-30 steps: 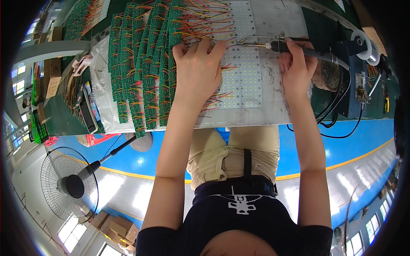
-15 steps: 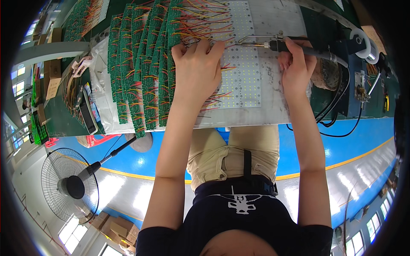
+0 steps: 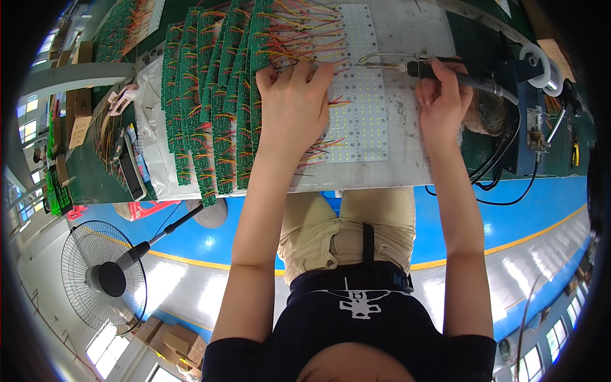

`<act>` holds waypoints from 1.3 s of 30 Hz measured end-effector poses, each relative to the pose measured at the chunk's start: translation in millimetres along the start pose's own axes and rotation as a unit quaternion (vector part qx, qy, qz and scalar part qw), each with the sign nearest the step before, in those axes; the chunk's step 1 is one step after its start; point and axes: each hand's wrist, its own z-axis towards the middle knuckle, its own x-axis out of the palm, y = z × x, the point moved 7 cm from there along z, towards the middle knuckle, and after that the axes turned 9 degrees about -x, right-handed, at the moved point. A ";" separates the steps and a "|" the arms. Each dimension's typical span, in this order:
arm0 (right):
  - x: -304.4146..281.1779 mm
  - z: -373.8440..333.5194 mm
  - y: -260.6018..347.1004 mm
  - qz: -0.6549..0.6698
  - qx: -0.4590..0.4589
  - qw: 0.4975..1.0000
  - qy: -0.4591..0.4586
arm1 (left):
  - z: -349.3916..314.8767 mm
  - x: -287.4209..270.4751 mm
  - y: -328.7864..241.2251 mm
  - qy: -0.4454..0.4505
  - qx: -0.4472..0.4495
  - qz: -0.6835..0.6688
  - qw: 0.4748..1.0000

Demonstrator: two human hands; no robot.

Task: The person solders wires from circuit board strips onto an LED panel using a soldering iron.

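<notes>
1. Pressing down flat, your left hand lies on the white LED panel, fingers spread and open, gripping nothing; their tips touch the red and yellow wires at the panel's far edge.
2. Your right hand has its fingers closed round the black handle of the soldering iron, which lies level across the far right of the panel, its metal tip pointing left, near your left fingertips but apart from them.
3. The panel sits on the grey bench, straight ahead of you, between your two hands.
4. Left of your left hand, green circuit boards with wires lie in overlapping rows, the nearest just beside your wrist.
5. The iron's black cable runs off right and hangs over the bench's near edge.
6. A fan stands on the floor, near left.
</notes>
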 end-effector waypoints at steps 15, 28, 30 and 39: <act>-0.9 -1.7 -0.8 -0.026 0.021 0.998 -0.044 | -15.1 -94.6 30.2 -0.130 -0.090 -0.117 0.980; -2.6 -1.3 -3.5 -0.008 0.007 1.000 -0.010 | -35.4 -75.4 55.5 -0.019 -0.124 -0.052 0.991; -4.1 -1.0 -2.8 -0.008 0.006 1.000 -0.012 | -33.6 -74.1 53.8 -0.007 -0.126 -0.051 0.991; -1.5 -1.1 -3.2 -0.018 0.010 1.000 -0.008 | -27.9 -67.9 48.7 0.007 -0.091 -0.037 0.995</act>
